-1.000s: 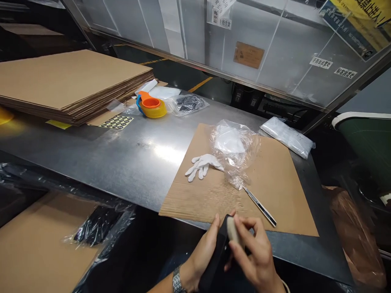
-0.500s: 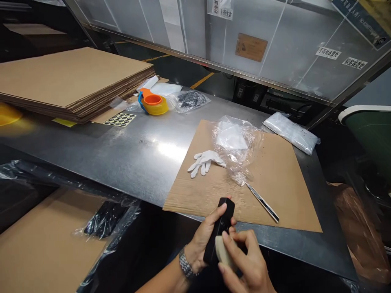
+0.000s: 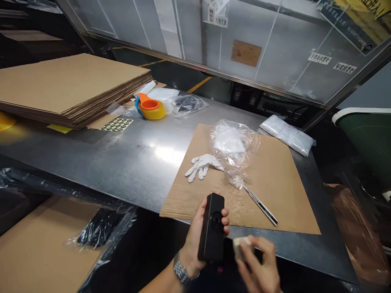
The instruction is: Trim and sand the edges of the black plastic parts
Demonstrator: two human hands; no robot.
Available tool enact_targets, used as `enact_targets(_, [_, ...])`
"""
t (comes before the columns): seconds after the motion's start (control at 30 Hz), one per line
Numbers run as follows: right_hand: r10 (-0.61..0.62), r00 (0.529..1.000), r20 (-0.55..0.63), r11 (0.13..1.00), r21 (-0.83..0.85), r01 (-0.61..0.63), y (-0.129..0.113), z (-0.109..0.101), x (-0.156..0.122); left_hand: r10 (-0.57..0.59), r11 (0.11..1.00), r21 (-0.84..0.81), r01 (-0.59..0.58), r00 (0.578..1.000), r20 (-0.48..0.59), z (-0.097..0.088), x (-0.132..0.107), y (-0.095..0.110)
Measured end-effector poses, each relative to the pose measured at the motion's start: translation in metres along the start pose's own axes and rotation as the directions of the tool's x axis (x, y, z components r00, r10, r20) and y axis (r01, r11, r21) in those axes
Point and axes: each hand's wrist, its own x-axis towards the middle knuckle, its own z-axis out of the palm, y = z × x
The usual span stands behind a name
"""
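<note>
My left hand (image 3: 195, 238) grips a flat black device (image 3: 211, 227) with a round button on its face, held upright just in front of the metal table's (image 3: 122, 156) near edge. My right hand (image 3: 259, 266) pinches a small pale block (image 3: 240, 246) beside the device's lower right corner. Beyond them a cardboard sheet (image 3: 275, 183) lies on the table with a white glove (image 3: 203, 165), a crumpled clear plastic bag (image 3: 235, 150) and a thin metal blade tool (image 3: 261, 206) on it.
A stack of flat cardboard sheets (image 3: 70, 83) fills the table's far left. Near it are a yellow tape dispenser with orange handle (image 3: 150, 106), a sticker sheet (image 3: 116, 124) and bagged dark items (image 3: 186, 104). A white packet (image 3: 287, 135) lies far right. Cardboard and black wrapped items (image 3: 97, 228) sit lower left.
The black device has turned upright with its face toward me. My right hand with the pale block has come off it and moved to the lower right.
</note>
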Motion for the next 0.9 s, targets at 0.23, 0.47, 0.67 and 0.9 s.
enact_targets(0.23, [0.371, 0.928, -0.021, 0.855, -0.381, -0.351, 0.132, -0.025, 0.041, 0.264, 0.684, 0.632, -0.363, 0.932, 0.249, -0.016, -0.015, -0.013])
enact_targets(0.47, [0.447, 0.890, 0.089, 0.838, -0.389, -0.382, 0.140, -0.021, 0.061, 0.329, 0.233, 0.874, -0.426, 0.880, 0.341, -0.030, -0.024, -0.009])
enact_targets(0.67, [0.235, 0.879, 0.414, 0.858, 0.337, -0.388, 0.024, -0.036, 0.073, 0.364, -0.139, 0.912, -0.386, 0.836, 0.410, -0.027, -0.027, -0.013])
enact_targets(0.9, [0.149, 0.843, 0.517, 0.725, 0.523, -0.449, -0.012, -0.028, 0.078, 0.317, -0.452, 0.755, -0.475, 0.706, 0.633, -0.018, -0.036, -0.015])
